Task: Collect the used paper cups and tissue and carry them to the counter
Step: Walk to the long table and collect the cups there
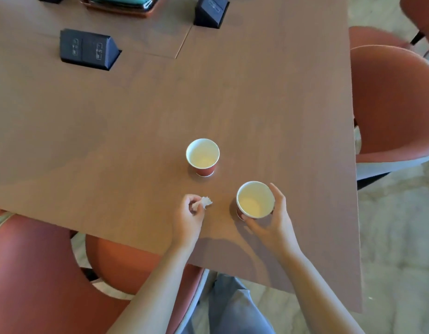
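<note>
left hand point(188, 216): fingers pinch crumpled tissue point(205, 202), just above table point(136, 116) | right hand point(269, 220): fingers wrap near cup point(255, 200), upright on table | far cup point(203, 156): upright, untouched, beyond both hands

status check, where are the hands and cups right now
Left hand pinching the crumpled tissue. Right hand wrapped around the near paper cup. Far paper cup untouched, upright on the table. Nothing in the way.
</note>
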The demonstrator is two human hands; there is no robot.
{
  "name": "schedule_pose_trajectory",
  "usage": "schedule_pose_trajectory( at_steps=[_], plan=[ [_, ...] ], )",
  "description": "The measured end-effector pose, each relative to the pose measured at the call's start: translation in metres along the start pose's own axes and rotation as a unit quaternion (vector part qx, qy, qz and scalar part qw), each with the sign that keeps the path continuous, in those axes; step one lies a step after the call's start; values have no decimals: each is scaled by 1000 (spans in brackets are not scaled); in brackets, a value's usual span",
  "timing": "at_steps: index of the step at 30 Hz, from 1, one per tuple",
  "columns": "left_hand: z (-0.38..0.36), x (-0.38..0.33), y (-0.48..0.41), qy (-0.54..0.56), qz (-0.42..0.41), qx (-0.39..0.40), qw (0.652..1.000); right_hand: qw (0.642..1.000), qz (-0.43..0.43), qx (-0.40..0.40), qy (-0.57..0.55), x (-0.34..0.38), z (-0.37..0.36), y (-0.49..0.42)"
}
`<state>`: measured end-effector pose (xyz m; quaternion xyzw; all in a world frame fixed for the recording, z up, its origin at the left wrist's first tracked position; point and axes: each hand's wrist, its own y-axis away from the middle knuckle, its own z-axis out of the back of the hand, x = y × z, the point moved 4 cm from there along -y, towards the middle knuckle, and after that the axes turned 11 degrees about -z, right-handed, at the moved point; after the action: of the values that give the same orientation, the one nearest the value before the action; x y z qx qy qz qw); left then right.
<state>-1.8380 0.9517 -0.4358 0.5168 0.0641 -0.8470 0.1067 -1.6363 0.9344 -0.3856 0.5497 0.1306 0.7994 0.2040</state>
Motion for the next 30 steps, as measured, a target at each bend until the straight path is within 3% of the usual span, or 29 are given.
schedule_pose_trajectory(
  at_steps=[10,15,21,30],
  plan=[
    [14,5,3,-59,-43,44,996,997,27,8,66,-8,-7,-16],
    [24,1,-14,-71,-34,16,997,997,28,5,73,-6,-8,-21],
    [5,-11,-47,12,27,-17,999,997,32,-1,72,-1,-5,-30],
    [-19,-35,-81,6,4,-64,998,997,27,-11,66,0,-5,-36]
  ],
)
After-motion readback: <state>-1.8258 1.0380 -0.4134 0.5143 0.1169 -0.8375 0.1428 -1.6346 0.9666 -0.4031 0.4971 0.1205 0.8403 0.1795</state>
